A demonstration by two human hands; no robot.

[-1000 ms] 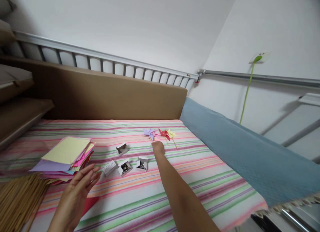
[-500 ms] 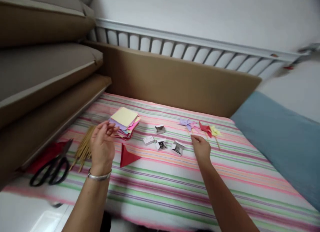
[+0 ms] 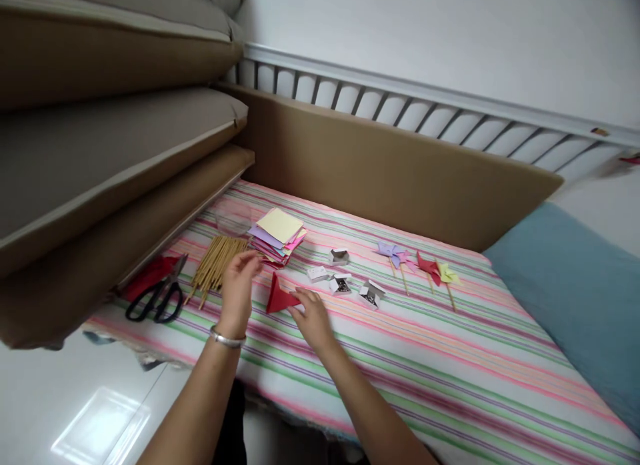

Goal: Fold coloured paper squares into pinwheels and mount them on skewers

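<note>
- Centre of frame, on striped cloth [image 3: 400, 358]: red folded paper [image 3: 278, 298].
- Right hand [image 3: 314, 318] open, fingertips touching paper's right edge.
- Left hand [image 3: 237, 288] just left of paper, fingers loosely curled, gripping nothing.
- Above: paper stack [image 3: 277, 235]; left: sticks [image 3: 215, 265], scissors [image 3: 157, 298].

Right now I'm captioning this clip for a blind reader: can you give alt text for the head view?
Both hands meet at a folded red paper triangle on a striped bedcover: the right hand touches it, the left hand hovers beside. Nearby lie a coloured paper stack, wooden sticks, scissors, small boxes and finished pinwheels.
</note>
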